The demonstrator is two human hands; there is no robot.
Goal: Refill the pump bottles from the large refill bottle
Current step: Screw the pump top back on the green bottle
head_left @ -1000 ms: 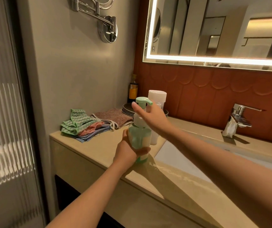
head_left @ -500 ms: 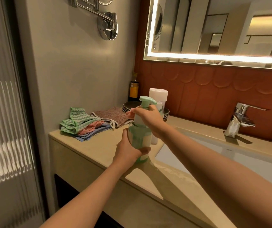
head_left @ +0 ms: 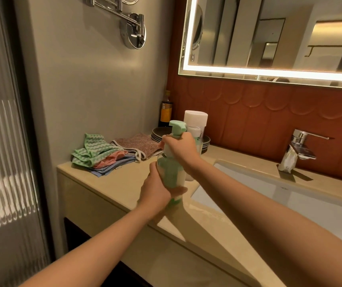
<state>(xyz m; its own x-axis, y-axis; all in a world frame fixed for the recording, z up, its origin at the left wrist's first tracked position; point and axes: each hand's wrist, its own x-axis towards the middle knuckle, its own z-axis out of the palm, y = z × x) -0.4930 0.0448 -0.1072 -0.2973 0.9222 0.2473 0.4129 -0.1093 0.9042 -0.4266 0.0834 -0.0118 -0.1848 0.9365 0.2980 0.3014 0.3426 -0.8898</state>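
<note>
The clear green-labelled pump bottle (head_left: 171, 175) stands upright, spout pointing right; the left hand (head_left: 155, 193) grips its body, the right hand (head_left: 181, 151) clasps its collar.

Both bare forearms reach forward, the left from the lower left, the right from the lower right and held higher. The left hand (head_left: 155, 192) wraps round the body of a pump bottle (head_left: 171, 176). The right hand (head_left: 181, 149) grips its neck from above, fingers curled.
</note>
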